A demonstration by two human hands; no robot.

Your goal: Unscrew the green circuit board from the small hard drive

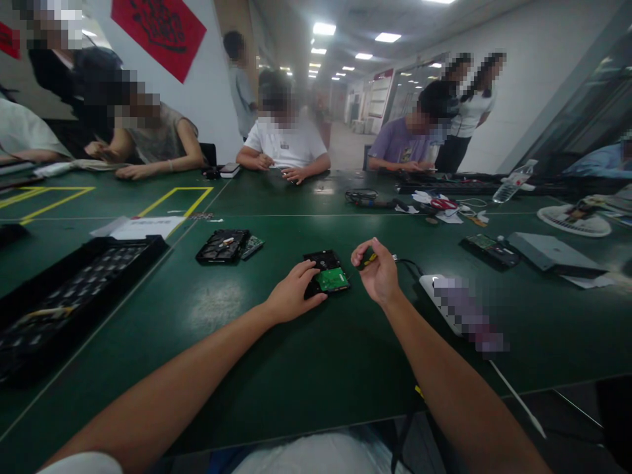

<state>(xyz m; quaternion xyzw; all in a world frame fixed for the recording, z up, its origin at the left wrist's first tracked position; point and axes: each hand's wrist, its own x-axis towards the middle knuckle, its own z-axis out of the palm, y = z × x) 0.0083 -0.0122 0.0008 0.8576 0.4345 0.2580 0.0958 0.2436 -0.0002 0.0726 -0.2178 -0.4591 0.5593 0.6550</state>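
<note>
A black hard drive [324,260] with a green circuit board [332,279] on top lies on the dark green table [276,368] in front of me. My left hand [295,292] rests on the drive's left edge, fingers curled over it. Just to the right, my right hand [377,270] is raised slightly above the table, closed around a small black and yellow tool [368,258], likely a screwdriver. A black cable [409,264] runs off behind that hand.
A second black drive with a loose board [224,246] lies further left. A black tray [59,296] fills the left side. A white device [459,309] sits at my right; another drive [488,249] and a grey box [550,253] lie beyond. Several people sit across the table.
</note>
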